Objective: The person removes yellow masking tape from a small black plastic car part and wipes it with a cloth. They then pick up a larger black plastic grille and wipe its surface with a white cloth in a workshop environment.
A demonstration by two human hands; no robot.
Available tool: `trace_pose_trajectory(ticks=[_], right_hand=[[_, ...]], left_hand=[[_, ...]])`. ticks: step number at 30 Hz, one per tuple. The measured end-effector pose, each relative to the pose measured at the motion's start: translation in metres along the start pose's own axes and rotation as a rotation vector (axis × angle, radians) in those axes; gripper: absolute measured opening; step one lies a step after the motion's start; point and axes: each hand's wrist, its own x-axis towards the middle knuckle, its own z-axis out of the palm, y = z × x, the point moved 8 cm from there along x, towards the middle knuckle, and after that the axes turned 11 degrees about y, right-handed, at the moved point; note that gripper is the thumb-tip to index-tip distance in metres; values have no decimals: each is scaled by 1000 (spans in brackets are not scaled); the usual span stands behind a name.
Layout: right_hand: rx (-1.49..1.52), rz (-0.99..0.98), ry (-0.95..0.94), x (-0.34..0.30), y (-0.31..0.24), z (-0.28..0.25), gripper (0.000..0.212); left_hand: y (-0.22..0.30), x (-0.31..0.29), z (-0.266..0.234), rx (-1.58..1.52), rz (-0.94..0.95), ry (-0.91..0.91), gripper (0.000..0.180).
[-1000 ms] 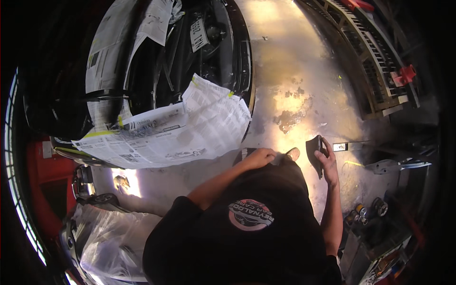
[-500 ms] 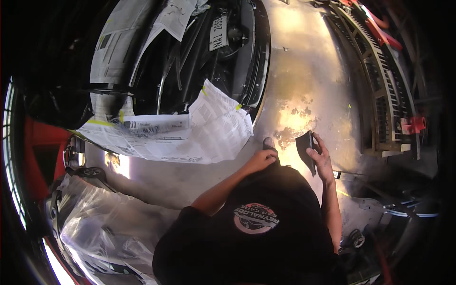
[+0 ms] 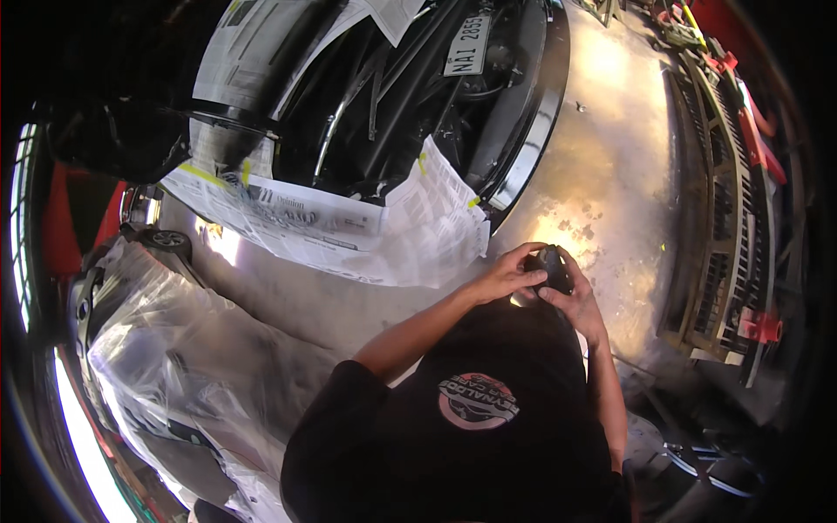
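A small black curved piece (image 3: 554, 268) is held up in front of my body; what kind of part it is I cannot make out. My left hand (image 3: 510, 275) grips its left side, fingers over the top and thumb across the near face. From the right, my right hand (image 3: 577, 303) is closed around the same piece, with its thumb near the lower edge. The two thumbs are close together. Ahead and to the left lies a dark car body (image 3: 418, 105), partly covered with newspaper sheets (image 3: 349, 231) that are fixed with yellow-green tape.
Plastic sheeting (image 3: 192, 349) drapes another vehicle at the lower left. Along the right stands a long slatted metal rack (image 3: 711, 200) with a red fitting (image 3: 760, 327). Bare concrete floor (image 3: 610, 131) runs between the car and the rack.
My left hand has come over to the black piece and taken hold of it alongside my right. The piece has turned and moved slightly left. The view has shifted, too.
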Motion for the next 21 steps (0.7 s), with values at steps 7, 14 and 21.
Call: trace_pose_trajectory(ticks=[7, 14, 21], right_hand=[[-161, -50, -171, 34, -13, -5, 94], [-268, -104, -344, 63, -30, -40, 84], [-335, -134, -449, 70, -36, -69, 66]], left_hand=[[6, 3, -4, -210, 87, 234, 63], [25, 8, 4, -321, 155, 544, 60], [8, 17, 31, -349, 181, 699, 66]])
